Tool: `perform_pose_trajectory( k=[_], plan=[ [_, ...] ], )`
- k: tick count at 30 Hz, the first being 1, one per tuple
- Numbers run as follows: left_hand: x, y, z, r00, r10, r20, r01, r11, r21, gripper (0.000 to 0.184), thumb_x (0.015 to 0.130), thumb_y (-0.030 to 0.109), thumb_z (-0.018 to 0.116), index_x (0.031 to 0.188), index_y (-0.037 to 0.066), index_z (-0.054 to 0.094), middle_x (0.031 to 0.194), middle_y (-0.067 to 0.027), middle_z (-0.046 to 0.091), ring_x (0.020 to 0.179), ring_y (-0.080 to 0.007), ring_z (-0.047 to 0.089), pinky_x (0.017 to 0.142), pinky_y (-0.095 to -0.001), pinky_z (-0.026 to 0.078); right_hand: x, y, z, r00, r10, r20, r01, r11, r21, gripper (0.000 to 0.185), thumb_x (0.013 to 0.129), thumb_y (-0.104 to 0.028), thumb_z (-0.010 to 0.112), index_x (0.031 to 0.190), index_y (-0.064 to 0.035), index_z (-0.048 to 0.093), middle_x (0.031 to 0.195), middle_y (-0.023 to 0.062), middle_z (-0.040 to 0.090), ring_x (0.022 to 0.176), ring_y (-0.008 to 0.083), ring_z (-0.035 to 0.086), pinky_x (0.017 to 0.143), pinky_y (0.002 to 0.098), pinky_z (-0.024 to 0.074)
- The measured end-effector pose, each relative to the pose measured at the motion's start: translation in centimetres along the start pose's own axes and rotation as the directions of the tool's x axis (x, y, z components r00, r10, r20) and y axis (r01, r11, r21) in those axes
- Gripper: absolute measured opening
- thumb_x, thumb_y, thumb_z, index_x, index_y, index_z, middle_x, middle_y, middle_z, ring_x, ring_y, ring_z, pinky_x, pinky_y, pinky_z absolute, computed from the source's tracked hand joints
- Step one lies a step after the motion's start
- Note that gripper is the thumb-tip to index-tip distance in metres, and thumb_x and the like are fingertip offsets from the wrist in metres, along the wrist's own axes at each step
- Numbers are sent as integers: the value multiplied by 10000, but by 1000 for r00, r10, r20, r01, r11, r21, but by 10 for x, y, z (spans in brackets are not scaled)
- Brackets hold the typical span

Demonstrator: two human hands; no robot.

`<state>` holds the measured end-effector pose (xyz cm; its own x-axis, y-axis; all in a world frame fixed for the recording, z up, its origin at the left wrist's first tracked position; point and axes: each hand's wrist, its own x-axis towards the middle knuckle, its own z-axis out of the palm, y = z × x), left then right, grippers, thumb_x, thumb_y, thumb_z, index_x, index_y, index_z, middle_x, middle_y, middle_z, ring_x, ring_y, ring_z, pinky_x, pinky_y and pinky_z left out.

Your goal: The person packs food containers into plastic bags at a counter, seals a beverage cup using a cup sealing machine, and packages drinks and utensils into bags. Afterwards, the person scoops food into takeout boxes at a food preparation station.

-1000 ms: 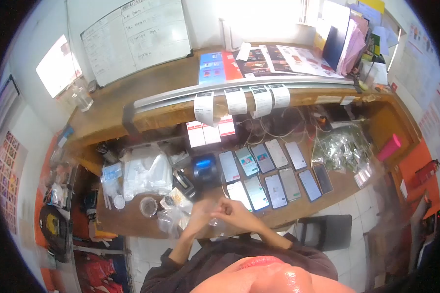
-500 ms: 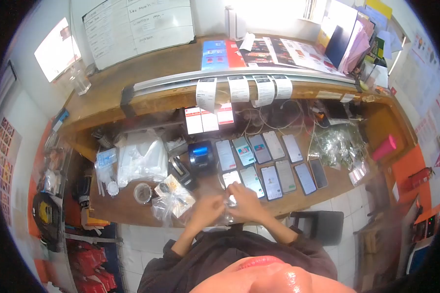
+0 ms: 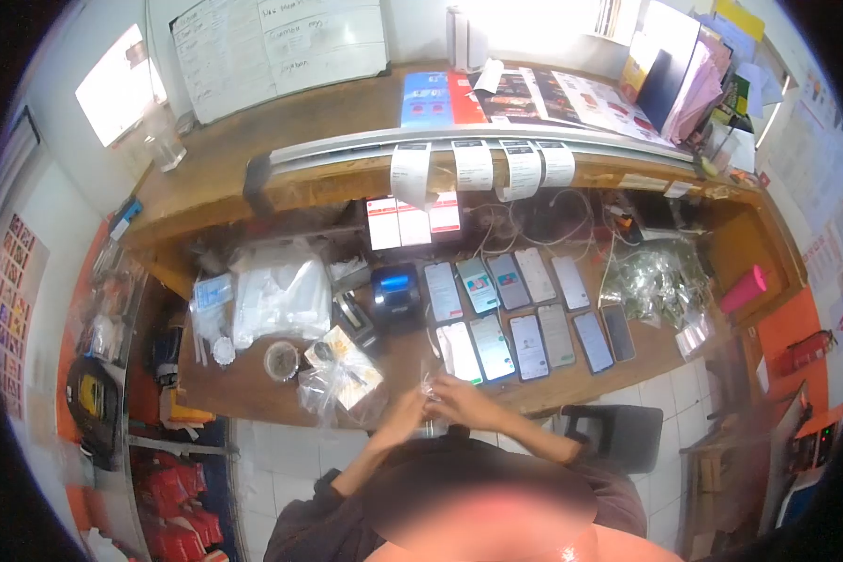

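Note:
My left hand (image 3: 400, 419) and my right hand (image 3: 464, 403) meet at the desk's front edge, both closed on a small piece of clear plastic (image 3: 428, 386). Its exact shape is too small to tell. To the left of my hands a box in a clear plastic bag (image 3: 343, 373) lies on the desk, with a round clear container (image 3: 281, 360) beside it. Just beyond my right hand, several phones (image 3: 493, 347) lie in two rows, most with lit screens. A black device with a blue top (image 3: 396, 291) stands behind my hands.
White plastic bags (image 3: 281, 298) lie at the left of the desk (image 3: 244, 386). Clear packets (image 3: 660, 281) and a pink cup (image 3: 744, 288) are at the right. Paper slips (image 3: 473, 166) hang from the upper shelf. A dark chair (image 3: 618, 436) stands at the front right.
My fingers have shifted, with my right hand first reaching over the near phones and then drawing back beside my left. The camera view has tilted slightly.

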<state>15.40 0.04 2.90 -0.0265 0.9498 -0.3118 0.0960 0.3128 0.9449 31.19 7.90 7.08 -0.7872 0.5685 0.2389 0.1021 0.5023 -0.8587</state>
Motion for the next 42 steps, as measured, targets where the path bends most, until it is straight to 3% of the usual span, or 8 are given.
perform_pose_trajectory(
  k=[2,7,16,29,32,38,40,42],
  plan=[
    [-15,27,-21,964,265,-4,-213,782,586,368,972,225,325,1202,-17,482,931,-250,622,819,-389,606,719,-441,456,-4,13,-22,995,81,59,-76,994,-77,150,833,-132,567,908,-3,582,874,184,558,843,339,552,746,401,447],
    [-8,36,-36,914,344,-218,-181,823,539,328,896,95,448,1198,-23,498,917,-282,600,829,-377,615,766,-417,472,7,-8,-52,989,8,-146,-67,912,-404,40,788,-53,549,818,-31,534,758,151,504,774,335,535,672,406,442],
    [3,39,-32,688,558,-464,-318,807,498,242,825,-1,472,1055,-2,548,1064,-188,584,1005,-319,565,855,-375,439,18,11,-33,782,94,-616,-155,987,-46,256,736,30,605,959,-18,489,777,148,526,712,253,564,624,335,441],
    [-62,36,-42,477,556,-681,-350,831,433,123,733,-57,563,789,14,480,717,-90,449,709,-202,490,657,-260,409,48,-23,81,991,63,-122,-65,998,-14,212,685,63,574,821,-49,457,728,28,433,718,140,464,666,251,405],
    [-95,19,-101,307,308,-901,-55,950,306,127,723,-47,563,764,18,463,720,-104,443,690,-203,486,638,-269,407,81,-47,80,921,209,-329,-120,956,269,203,686,55,585,811,-39,455,715,58,445,674,147,462,629,268,403],
    [-116,-18,-149,443,381,-811,-64,916,395,196,722,65,655,809,46,480,776,-87,486,720,-256,493,662,-322,411,110,-74,147,957,-226,-180,144,912,-384,180,703,104,527,766,-46,448,708,37,427,698,148,458,633,263,388],
    [-127,-30,-184,387,276,-880,75,941,329,197,719,101,663,846,62,518,816,-90,508,762,-269,509,686,-320,416,128,-58,157,939,213,-271,-221,975,0,207,700,107,527,843,-34,475,739,88,474,687,188,486,643,270,403],
    [-134,-39,-199,278,759,-589,329,501,800,271,713,189,688,945,96,582,870,-94,519,813,-266,518,722,-312,423,137,-75,194,971,152,-182,-175,978,-118,256,698,109,531,914,-21,486,758,97,502,723,217,530,681,278,427]
  ],
)
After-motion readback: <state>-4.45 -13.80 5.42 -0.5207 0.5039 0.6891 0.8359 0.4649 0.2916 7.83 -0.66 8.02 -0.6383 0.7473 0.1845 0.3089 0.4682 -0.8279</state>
